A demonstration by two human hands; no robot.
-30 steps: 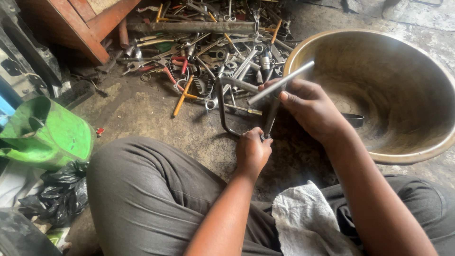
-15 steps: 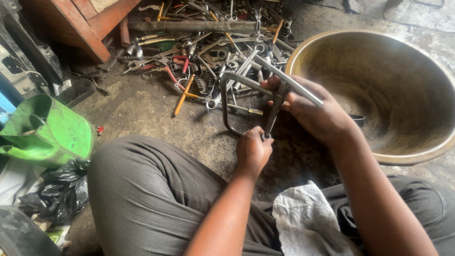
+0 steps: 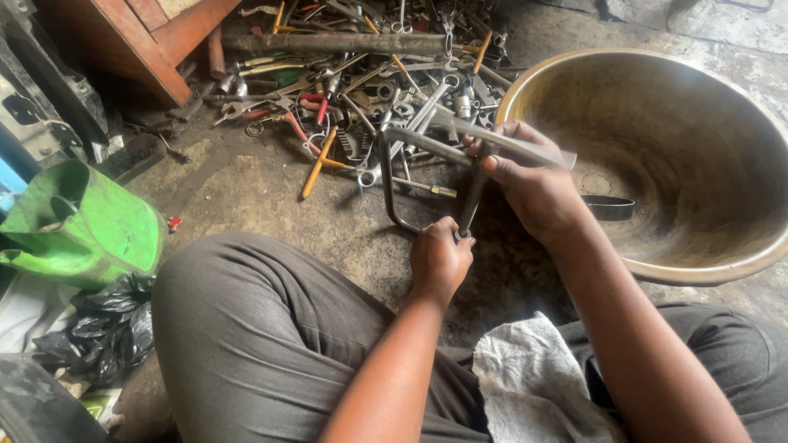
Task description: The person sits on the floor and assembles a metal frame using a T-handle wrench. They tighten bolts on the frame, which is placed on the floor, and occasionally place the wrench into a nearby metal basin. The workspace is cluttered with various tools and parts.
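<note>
Left hand [image 3: 441,258] clenched round lower end of bent metal frame [image 3: 392,184], held above floor. Right hand [image 3: 533,184] grips frame's top with a flat bar [image 3: 513,146]. Tool pile [image 3: 369,74] behind, bowl [image 3: 698,164] right.

Heap of tools [image 3: 369,90] lay on the floor [image 3: 246,189] ahead of the knees, big bowl [image 3: 698,164] to its right, watering can [image 3: 82,226] far left, bag [image 3: 98,336] below it, rag [image 3: 533,381] on the right thigh
</note>
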